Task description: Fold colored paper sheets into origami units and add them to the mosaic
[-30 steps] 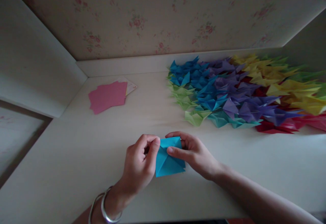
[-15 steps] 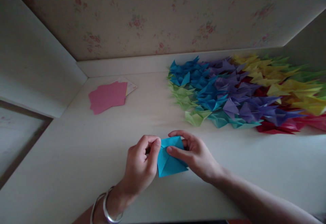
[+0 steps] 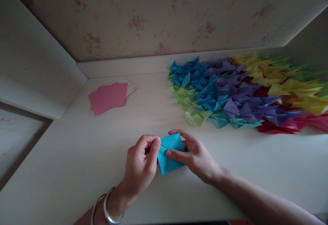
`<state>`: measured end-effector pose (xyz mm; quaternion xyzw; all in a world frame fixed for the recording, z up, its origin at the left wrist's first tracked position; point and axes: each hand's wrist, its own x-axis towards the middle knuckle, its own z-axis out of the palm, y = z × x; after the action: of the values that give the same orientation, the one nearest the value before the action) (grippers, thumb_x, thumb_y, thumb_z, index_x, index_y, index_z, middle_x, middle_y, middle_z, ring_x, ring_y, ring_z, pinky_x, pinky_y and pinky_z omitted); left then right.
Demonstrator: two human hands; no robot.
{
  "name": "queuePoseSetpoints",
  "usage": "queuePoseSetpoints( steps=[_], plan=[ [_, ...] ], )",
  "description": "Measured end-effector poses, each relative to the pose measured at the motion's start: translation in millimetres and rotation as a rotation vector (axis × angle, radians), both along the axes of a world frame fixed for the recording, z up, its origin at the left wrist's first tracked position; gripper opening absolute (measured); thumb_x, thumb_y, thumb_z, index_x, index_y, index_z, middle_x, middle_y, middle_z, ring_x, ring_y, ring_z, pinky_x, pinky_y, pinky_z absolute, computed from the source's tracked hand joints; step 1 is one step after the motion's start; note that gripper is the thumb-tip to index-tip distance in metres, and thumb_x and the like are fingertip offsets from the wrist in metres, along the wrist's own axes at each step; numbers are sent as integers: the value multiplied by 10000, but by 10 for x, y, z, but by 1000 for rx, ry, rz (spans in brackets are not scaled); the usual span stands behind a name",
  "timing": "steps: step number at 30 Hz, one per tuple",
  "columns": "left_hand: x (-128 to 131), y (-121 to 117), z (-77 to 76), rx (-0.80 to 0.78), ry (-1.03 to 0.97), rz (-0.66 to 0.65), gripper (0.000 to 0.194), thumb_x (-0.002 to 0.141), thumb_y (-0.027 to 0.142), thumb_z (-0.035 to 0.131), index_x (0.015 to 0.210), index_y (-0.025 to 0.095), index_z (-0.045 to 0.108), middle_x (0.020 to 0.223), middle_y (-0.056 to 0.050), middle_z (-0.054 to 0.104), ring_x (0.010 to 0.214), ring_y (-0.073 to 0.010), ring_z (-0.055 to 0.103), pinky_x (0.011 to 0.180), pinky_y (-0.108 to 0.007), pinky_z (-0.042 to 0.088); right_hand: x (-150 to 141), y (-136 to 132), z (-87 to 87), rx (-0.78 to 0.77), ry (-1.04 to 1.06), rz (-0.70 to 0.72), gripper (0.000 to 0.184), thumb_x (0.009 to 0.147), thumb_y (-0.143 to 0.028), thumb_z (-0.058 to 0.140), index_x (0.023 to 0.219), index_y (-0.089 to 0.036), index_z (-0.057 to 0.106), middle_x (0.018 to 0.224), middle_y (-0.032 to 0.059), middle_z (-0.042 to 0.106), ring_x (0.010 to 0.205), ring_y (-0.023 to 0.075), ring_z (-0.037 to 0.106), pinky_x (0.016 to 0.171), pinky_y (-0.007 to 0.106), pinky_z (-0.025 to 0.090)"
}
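From the head view: in the middle near the lower edge, a small blue folded paper (image 3: 169, 165), tilted, one corner pointing down, just over or on the white tabletop (image 3: 77, 150) — hard to say which. Gripped from both sides, judging by the pose for steadiness: by the left hand (image 3: 142, 160) at the upper left edge, by the right hand (image 3: 197, 156) across the right half. Likely pinched so finely on the left for control of a single edge, and pressed flat on the right against any springing-up of the folds. Crease lines visible on the face, with a thin dark line from the left fingertips towards the right thumb.

Left hand: grasping the paper, thumb tip against the curled index finger, remaining fingers tucked in; forearm slanting up from the lower left, silver bangles (image 3: 105, 206) around the wrist. Right hand: also grasping the paper, thumb laid over the top face, index finger bent past the top edge, other fingers mostly hidden behind; forearm slanting in from the lower right.

Beyond the hands, to the right: a broad spread of folded paper pieces (image 3: 230, 92) in blue, purple, yellow, green, teal and red — massed largely by colour, apparently for order. To the left, well apart: pink sheets (image 3: 109, 97), loosely stacked over a printed card (image 3: 131, 87).
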<state>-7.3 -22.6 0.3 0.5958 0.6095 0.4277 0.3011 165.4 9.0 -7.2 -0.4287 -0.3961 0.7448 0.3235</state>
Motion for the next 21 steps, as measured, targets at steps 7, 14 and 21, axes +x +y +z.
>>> queuePoseSetpoints(
  steps=[7,14,21],
  plan=[
    [-39,22,-26,-61,-137,34,151,957,328,577,922,191,631,632,26,640,524,-107,568,465,-178,441,-3,18,56,12,14,99,504,676,-252,845,1088,-191,561,802,-15,665,667,129,632,607,234,525],
    [-42,35,8,-102,-262,40,147,959,350,587,946,204,579,575,54,622,480,-104,591,442,-175,456,5,16,75,-14,12,2,535,689,-243,834,1150,-174,573,843,10,709,690,143,664,654,260,552],
    [-25,47,23,-107,-269,48,154,961,350,579,951,198,558,575,47,635,492,-122,621,446,-194,460,-28,5,35,3,143,-11,431,720,-297,851,1055,-175,608,901,22,722,774,143,665,726,253,535]
  ],
)
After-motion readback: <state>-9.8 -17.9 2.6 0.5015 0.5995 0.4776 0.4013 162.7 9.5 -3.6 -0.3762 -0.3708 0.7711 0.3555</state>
